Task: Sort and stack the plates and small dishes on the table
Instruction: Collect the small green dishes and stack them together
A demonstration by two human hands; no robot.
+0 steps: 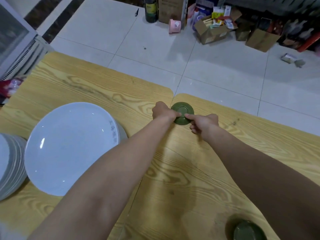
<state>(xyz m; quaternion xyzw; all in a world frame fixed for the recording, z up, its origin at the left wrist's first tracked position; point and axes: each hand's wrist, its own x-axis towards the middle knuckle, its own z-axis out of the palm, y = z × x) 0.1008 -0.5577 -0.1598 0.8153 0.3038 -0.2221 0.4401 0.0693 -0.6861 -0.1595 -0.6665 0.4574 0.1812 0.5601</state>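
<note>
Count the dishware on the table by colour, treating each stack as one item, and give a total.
White: 2, the big plate pile and the stack at the left edge.
Green: 2, the far small dish touched by the left hand and right hand, and the near small dish.
Total: 4.
Plates inside each stack cannot be counted.

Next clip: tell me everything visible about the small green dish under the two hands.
The small green dish is round, dark olive and smooth, glazed or plastic-looking. It lies upside down, raised foot ring upward, flat on the wooden table near a rounded corner beside the seam between two tabletops. The left hand curls its fingers over the dish's left edge; the right hand touches its base with an outstretched index finger.
</note>
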